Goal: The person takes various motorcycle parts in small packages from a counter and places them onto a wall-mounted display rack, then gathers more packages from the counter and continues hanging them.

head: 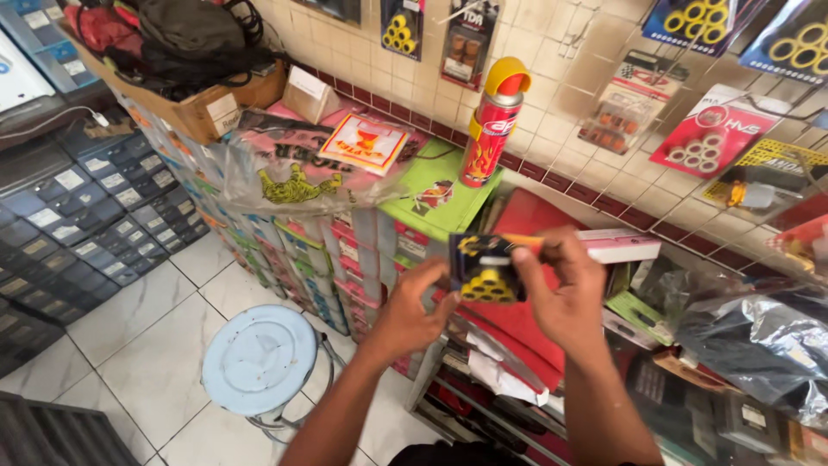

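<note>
Black and yellow, the blister pack (485,269) of small rollers sits between both hands above the red shelf (526,319), its long axis roughly upright, rollers low. Left hand (412,312) and right hand (565,298) fingers grasp its side edges; spray can (492,125) stands beyond.

The left hand (412,312) and right hand (565,298) cover both ends of the small blister pack (485,267), so only its yellow rollers and dark card show between the fingers. The hanging packs (700,22) at the top right corner of the wire wall rack (595,78) are cut off by the frame's edge. The things inside the crumpled plastic bag (763,341) on the shelf are too blurred to tell.
</note>
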